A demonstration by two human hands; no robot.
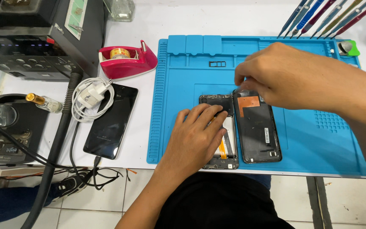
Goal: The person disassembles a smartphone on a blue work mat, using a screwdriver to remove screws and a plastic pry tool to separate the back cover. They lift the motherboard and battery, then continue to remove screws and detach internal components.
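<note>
Clearly the work is mid-disassembly: an opened phone body (221,127) lies face down on the blue repair mat (178,76), with its detached back cover (257,127) lying inner side up just beside it at 3 o'clock. The left hand (193,138) rests flat on the phone body, fingers spread and pressed down, apparently steadying it. The right hand (276,76) hovers at the top edge of the back cover, thumb and forefinger pressed together as if pinching something small; what they hold is hidden, so I cannot tell. A small SIM tray (217,64) sits on the mat at 12 o'clock from the phone.

Judging by this, the step in hand is working at the cover's upper end, near its copper patch. Any next move there seems to call for a fine, steady pinch while the left hand keeps the body from sliding.

Off the mat, at 9 o'clock, lie a second dark phone (111,121), a white charger with coiled cable (90,96) and a pink tape dispenser (128,59). A row of screwdrivers (327,17) stands at 1 o'clock on the desk (157,21).
</note>
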